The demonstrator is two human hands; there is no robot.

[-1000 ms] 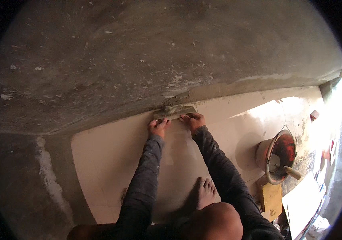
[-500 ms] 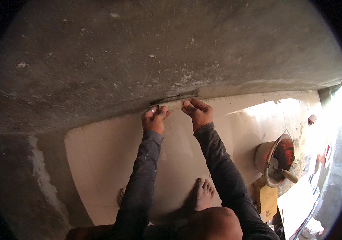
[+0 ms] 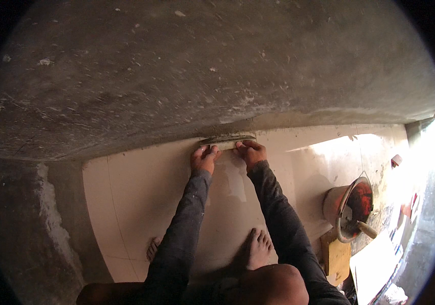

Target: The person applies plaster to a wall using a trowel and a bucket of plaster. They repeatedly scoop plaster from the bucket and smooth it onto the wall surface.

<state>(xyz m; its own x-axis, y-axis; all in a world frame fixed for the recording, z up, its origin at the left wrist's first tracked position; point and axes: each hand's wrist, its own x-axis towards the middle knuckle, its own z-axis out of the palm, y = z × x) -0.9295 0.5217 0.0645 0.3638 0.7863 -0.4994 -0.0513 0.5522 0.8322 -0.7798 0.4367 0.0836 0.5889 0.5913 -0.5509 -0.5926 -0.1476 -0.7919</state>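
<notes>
Between both hands is a narrow pale tile strip (image 3: 226,145), with a dark grey, mortar-like layer along its upper side. My left hand (image 3: 206,158) pinches its left end between thumb and fingers. At the other end, my right hand (image 3: 252,154) grips it the same way. The strip lies lengthwise along the foot of the grey cement wall (image 3: 217,66), just above the pale tiled floor (image 3: 177,157). Whether it touches the wall, I cannot tell. A damp-looking patch (image 3: 235,185) shows on the floor below the strip.
On the right stands a bucket (image 3: 332,203) with a reddish, stained inside; a tool's wooden handle (image 3: 366,230) sticks out over its rim. Near it are a yellowish block (image 3: 337,256) and a white sheet (image 3: 372,267). My bare foot (image 3: 259,249) is between my forearms.
The strip and both hands have drawn slightly back toward me from the wall base, and more of the dark layer shows. The view has shifted a little. Both hands keep their grip.
</notes>
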